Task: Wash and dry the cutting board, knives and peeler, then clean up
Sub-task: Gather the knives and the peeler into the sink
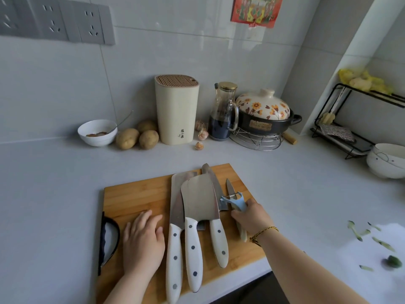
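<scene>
A bamboo cutting board [135,198] lies on the grey counter [54,183], with a black handle loop at its left edge. The left hand [142,240] rests flat on the board's left half, fingers straight and slightly spread, grasping nothing.

On the board's right half lie 4 knives, blades pointing away from the person. There is a cleaver [177,200], a broader cleaver [199,198] lapping over it, a chef's knife [219,244] partly under that one, and a small paring knife [229,189] nearest the board's right edge. The 3 big ones have white riveted handles reaching toward the board's near edge.

The right hand [252,218], a gold bracelet at its wrist, is over the paring knife's handle. Its fingers are curled round the handle of a pale blue peeler [233,201], whose head sits over the chef's and paring blades.

Beyond the board's far edge, against the wall, stands a cream knife block [177,110]. Past the board's far left corner are 3 potatoes [137,138] and a white bowl [97,132] with a spoon. Past the far right corner are a glass jug [223,113] of dark liquid and a flowered clay pot [263,110] on a wire trivet. To the right of the board, green peel scraps [372,238] lie scattered on the counter.
</scene>
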